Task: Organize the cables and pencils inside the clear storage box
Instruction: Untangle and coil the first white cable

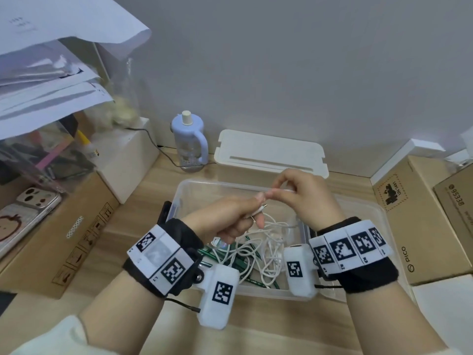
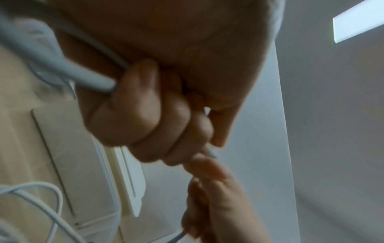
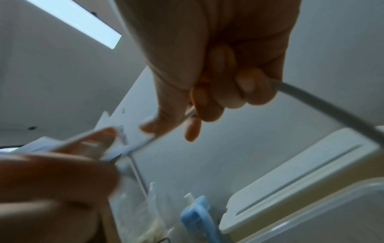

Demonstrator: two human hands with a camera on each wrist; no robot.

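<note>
The clear storage box [image 1: 368, 252] sits open on the wooden desk, holding a tangle of white cables [image 1: 258, 249] and several green pencils [image 1: 230, 260]. Both hands hover above the box, holding one white cable between them. My left hand [image 1: 238, 216] grips the cable near its plug [image 1: 263, 207]; in the left wrist view its curled fingers [image 2: 145, 115] close round the cable [image 2: 83, 77]. My right hand [image 1: 299, 196] pinches the same cable just to the right; the right wrist view shows the cable [image 3: 324, 105] running out past its fingers [image 3: 239, 92].
The box's white lid [image 1: 271, 152] lies behind it against the wall, beside a pale blue bottle [image 1: 188, 139]. Cardboard boxes [image 1: 414, 213] stand at right. At left are a cardboard box [image 1: 64, 242], phones [image 1: 25, 216] and stacked papers [image 1: 46, 73].
</note>
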